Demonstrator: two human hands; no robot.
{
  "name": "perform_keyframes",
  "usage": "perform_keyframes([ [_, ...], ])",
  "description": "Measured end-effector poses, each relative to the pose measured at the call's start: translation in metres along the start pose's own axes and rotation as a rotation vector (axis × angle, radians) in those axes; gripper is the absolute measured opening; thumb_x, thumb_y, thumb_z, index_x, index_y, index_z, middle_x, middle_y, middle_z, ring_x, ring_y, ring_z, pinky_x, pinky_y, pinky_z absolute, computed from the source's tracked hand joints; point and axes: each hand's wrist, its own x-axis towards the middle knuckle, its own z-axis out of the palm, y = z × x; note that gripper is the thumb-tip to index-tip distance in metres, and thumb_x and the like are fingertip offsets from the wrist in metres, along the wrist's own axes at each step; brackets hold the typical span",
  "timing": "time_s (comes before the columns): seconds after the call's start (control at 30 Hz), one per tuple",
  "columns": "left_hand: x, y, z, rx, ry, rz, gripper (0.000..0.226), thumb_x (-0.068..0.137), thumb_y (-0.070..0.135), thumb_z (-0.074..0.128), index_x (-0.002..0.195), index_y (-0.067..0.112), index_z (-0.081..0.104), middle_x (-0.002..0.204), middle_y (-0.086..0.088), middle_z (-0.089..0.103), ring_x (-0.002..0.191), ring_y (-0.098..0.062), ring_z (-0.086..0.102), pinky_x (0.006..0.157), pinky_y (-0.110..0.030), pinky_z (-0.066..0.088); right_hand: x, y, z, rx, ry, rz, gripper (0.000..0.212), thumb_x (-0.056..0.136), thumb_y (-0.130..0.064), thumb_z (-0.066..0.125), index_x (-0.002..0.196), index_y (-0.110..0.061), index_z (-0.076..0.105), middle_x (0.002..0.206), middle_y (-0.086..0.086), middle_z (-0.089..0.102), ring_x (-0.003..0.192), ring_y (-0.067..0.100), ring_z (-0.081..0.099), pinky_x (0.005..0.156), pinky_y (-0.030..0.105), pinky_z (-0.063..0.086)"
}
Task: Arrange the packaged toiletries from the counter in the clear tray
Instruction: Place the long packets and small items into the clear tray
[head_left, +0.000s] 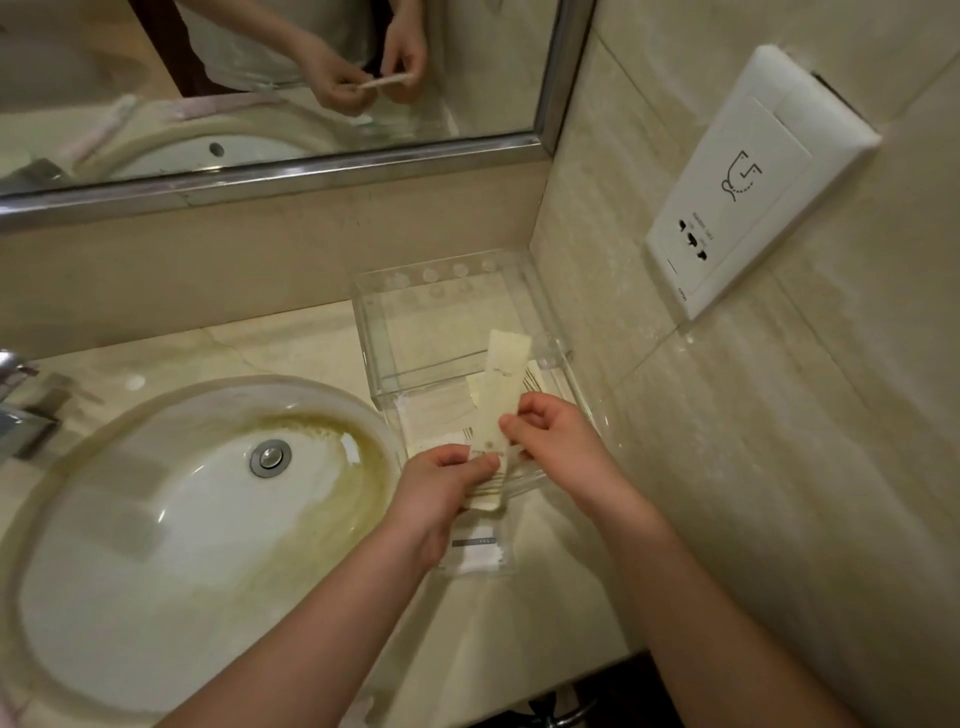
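A clear acrylic tray (374, 332) stands on the counter in the corner by the wall. Both my hands hold a long cream packaged toiletry (506, 374) over the tray's front part. My left hand (441, 488) pinches its near end, and my right hand (550, 436) pinches it just beside. More cream packets (436, 421) lie flat in the tray under it. A clear-wrapped white item (480, 553) lies on the counter in front of the tray, partly hidden by my left wrist.
An oval sink (171, 525) with a metal drain fills the left of the counter, with a faucet (21, 405) at the far left edge. A mirror (270, 83) hangs above. A white shaver socket plate (748, 192) sits on the right wall.
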Motion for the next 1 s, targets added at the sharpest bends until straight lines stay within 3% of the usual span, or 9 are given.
perform_keyframes([
  [0.13,-0.001,-0.011,0.0,0.168,-0.033,0.078,0.009,0.083,0.008,0.072,0.089,0.002,0.074,0.083,-0.008,0.073,0.079,-0.021,0.067,0.076,-0.034,0.055,0.011,-0.011,0.003,-0.124,0.008,-0.108,0.011,0.089,-0.012,0.065,0.084,-0.019,0.072,0.081,0.004,0.074,0.074,0.017,0.069,0.073,0.032,0.055],
  [0.23,0.004,-0.012,-0.026,0.444,0.245,0.352,0.013,0.088,0.007,0.062,0.092,0.016,0.071,0.087,0.002,0.072,0.085,-0.016,0.067,0.077,-0.025,0.051,0.035,-0.021,-0.003,-0.548,-0.099,-0.187,0.015,0.09,-0.017,0.062,0.087,-0.028,0.072,0.077,-0.008,0.068,0.072,0.01,0.06,0.072,0.029,0.048],
  [0.3,0.002,-0.013,-0.045,0.584,0.398,0.492,0.019,0.09,0.007,0.055,0.101,0.016,0.067,0.093,0.003,0.067,0.088,-0.014,0.063,0.076,-0.024,0.048,0.051,-0.017,-0.001,-0.875,-0.249,-0.122,0.02,0.093,-0.019,0.057,0.106,-0.023,0.073,0.094,-0.008,0.07,0.088,0.012,0.062,0.078,0.027,0.047],
  [0.4,0.002,-0.021,-0.061,0.752,0.398,0.596,0.033,0.088,0.005,0.053,0.12,0.012,0.059,0.108,0.004,0.06,0.099,-0.011,0.057,0.087,-0.027,0.045,0.067,-0.002,0.004,-1.117,-0.376,-0.032,0.027,0.095,-0.018,0.054,0.117,-0.02,0.069,0.12,-0.002,0.068,0.109,0.019,0.061,0.089,0.027,0.044],
  [0.57,0.012,-0.037,-0.067,1.259,0.184,0.798,0.037,0.078,0.007,0.055,0.111,0.014,0.07,0.122,-0.003,0.064,0.115,-0.024,0.056,0.097,-0.035,0.044,0.069,0.019,0.009,-1.217,-0.374,-0.009,0.018,0.089,-0.02,0.059,0.099,-0.028,0.071,0.092,-0.01,0.063,0.092,0.015,0.061,0.077,0.028,0.047],
  [0.73,0.012,-0.045,-0.056,1.664,-0.003,0.735,0.047,0.081,0.014,0.052,0.127,0.02,0.062,0.134,0.003,0.06,0.137,-0.031,0.039,0.11,-0.043,0.028,0.064,0.032,0.01,-1.145,-0.157,-0.069,0.011,0.078,-0.019,0.067,0.083,-0.028,0.063,0.089,-0.007,0.064,0.086,0.017,0.062,0.072,0.029,0.05],
  [0.87,0.009,-0.041,-0.056,1.72,-0.005,0.686,0.049,0.083,0.015,0.049,0.131,0.021,0.057,0.131,0.001,0.062,0.135,-0.03,0.039,0.111,-0.04,0.024,0.061,0.044,0.01,-1.085,-0.084,-0.151,0.016,0.077,-0.021,0.073,0.092,-0.021,0.066,0.095,-0.003,0.057,0.087,0.019,0.06,0.074,0.028,0.046],
  [1.0,0.003,-0.039,-0.064,1.489,0.027,0.701,0.049,0.078,0.007,0.049,0.124,0.017,0.063,0.121,-0.003,0.066,0.122,-0.026,0.049,0.104,-0.036,0.037,0.057,0.052,0.013,-1.13,-0.015,-0.213,0.017,0.08,-0.021,0.071,0.096,-0.02,0.068,0.1,0.0,0.058,0.1,0.022,0.056,0.081,0.031,0.047],
])
